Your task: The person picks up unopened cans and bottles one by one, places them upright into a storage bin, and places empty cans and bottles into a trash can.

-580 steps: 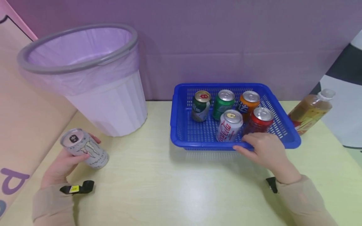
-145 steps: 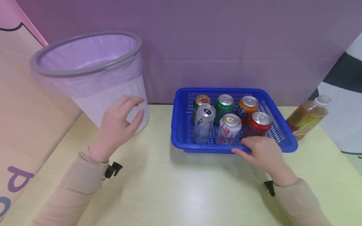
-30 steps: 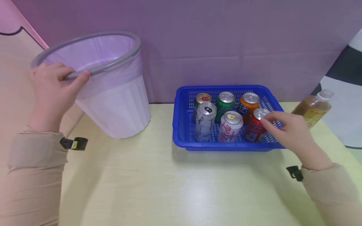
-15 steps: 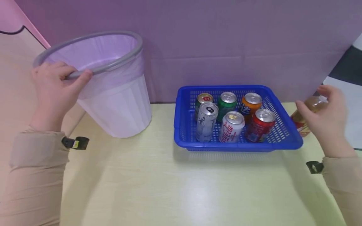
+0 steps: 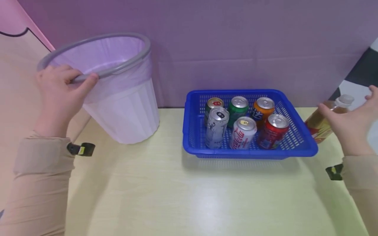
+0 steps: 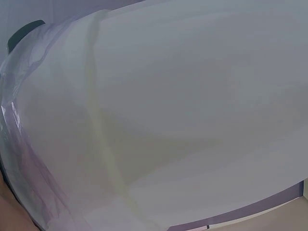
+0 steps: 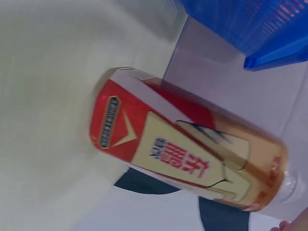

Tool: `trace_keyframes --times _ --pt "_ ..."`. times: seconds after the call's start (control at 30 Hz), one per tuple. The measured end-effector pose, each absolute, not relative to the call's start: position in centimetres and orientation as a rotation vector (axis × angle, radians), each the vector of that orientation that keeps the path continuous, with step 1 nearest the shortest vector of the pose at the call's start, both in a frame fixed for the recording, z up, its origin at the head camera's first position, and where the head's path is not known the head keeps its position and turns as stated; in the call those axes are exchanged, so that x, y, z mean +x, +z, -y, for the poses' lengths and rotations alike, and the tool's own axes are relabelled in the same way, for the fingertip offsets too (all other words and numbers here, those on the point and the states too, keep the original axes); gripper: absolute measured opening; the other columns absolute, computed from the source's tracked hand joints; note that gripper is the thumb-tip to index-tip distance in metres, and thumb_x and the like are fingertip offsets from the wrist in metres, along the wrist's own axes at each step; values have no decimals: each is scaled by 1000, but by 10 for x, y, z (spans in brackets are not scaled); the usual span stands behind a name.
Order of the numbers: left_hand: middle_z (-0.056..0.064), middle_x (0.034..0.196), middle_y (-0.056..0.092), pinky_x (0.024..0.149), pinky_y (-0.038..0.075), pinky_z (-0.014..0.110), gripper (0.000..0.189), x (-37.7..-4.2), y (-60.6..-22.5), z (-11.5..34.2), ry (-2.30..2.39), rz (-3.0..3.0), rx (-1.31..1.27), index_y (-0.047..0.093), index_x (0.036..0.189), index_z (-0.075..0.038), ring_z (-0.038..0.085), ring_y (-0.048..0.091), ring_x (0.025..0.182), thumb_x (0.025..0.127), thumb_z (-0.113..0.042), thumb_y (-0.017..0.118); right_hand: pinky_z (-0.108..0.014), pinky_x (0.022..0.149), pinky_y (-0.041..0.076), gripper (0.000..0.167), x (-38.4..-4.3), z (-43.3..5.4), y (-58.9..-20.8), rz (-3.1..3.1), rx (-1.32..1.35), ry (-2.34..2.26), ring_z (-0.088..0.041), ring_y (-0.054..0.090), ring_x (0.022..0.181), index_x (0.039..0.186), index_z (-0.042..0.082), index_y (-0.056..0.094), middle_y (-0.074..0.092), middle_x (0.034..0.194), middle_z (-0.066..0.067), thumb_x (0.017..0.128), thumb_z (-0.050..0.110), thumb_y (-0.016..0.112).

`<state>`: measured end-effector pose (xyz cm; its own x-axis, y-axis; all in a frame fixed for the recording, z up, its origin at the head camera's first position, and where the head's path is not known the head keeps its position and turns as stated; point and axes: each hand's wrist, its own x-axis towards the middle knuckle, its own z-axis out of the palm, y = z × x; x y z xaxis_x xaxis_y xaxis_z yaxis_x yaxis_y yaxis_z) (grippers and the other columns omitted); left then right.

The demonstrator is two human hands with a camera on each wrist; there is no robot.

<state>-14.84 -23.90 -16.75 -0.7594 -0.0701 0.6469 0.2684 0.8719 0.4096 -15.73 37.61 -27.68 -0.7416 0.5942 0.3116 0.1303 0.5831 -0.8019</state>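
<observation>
My left hand (image 5: 60, 93) grips the front rim of a white trash can (image 5: 127, 114) with a grey ring and a pale purple bag. The can's ribbed side fills the left wrist view. My right hand (image 5: 354, 121) is beside a plastic drink bottle (image 7: 187, 149) standing at the table's right, thumb and fingers spread apart. In the head view the thumb overlaps the bottle near its neck. The bottle has a red and yellow label and light brown contents. In the right wrist view, the fingertips show only at the lower right corner, near the bottle's top.
Mid-table sits a blue plastic basket (image 5: 251, 152) with several upright drink cans, among them a grey Monster can (image 5: 215, 132), a white Coca-Cola can (image 5: 242, 136) and a red can (image 5: 271, 136). A purple cloth wall (image 5: 224, 42) stands behind.
The Monster can went from my left hand into the basket. My left hand now holds the trash can's rim. My right hand moved from the basket's edge, past the red can, to the bottle.
</observation>
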Motion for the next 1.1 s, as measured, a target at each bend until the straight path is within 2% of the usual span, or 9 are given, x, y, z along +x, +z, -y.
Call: trace_keyframes --times 0.2,0.4,0.47,0.63,0.67,0.77,0.83,0.87,1.1 --pt "-7 74 44 104 11 42 41 -149 -169 239 -622 2327 -152 67 82 8 0 25 81 84 -33 64 -37 117 9 93 -160 -386 -286 2279 -697 1141 -15 3 145 147 37 -5 -3 158 6 84 50 62" --pt "-15 70 39 103 12 41 42 -149 -169 238 -631 2322 -153 66 80 8 -2 25 80 84 -33 64 -42 117 11 98 -164 -397 -292 2344 -778 1230 -21 4 145 147 38 -7 0 158 -4 81 49 65" --pt "-16 70 39 104 11 41 42 -149 -169 238 -636 2319 -155 66 80 8 -2 25 80 84 -34 64 -39 116 14 99 -167 -399 -295 2346 -781 1237 -20 11 142 147 37 -4 9 155 -6 80 46 68" --pt "-14 70 38 105 11 41 42 -150 -171 239 -635 2305 -158 65 79 9 -1 25 79 83 -33 64 -31 114 20 100 -171 -405 -301 2335 -755 1285 -9 28 130 146 36 -1 22 140 13 78 41 73" --pt "-16 69 37 105 11 41 42 -150 -171 240 -633 2301 -157 65 77 9 0 25 79 83 -33 64 -30 114 20 100 -171 -407 -303 2336 -743 1304 -8 28 130 146 36 -1 23 141 12 78 40 73" --pt "-18 67 35 102 12 41 41 -150 -171 241 -628 2298 -153 63 74 8 1 24 78 82 -32 64 -32 116 17 99 -171 -409 -306 2360 -723 1339 -12 27 136 145 36 -5 24 150 -2 81 41 70" --pt "-18 67 35 101 13 42 41 -150 -171 241 -624 2302 -151 63 73 8 2 24 78 82 -32 64 -34 117 14 97 -171 -409 -308 2371 -703 1363 -16 21 142 145 35 -7 15 156 -9 83 41 68" --pt "-18 67 35 101 13 42 41 -150 -171 241 -622 2303 -151 63 73 8 2 24 78 82 -32 64 -36 117 13 96 -171 -409 -309 2378 -692 1372 -18 16 145 145 35 -8 8 159 -9 84 40 66" --pt "-14 71 39 102 13 41 40 -150 -170 240 -616 2322 -144 67 83 8 0 25 80 84 -33 65 -42 117 13 95 -172 -406 -313 2393 -698 1338 -29 13 145 146 37 -6 6 159 -9 83 42 65"
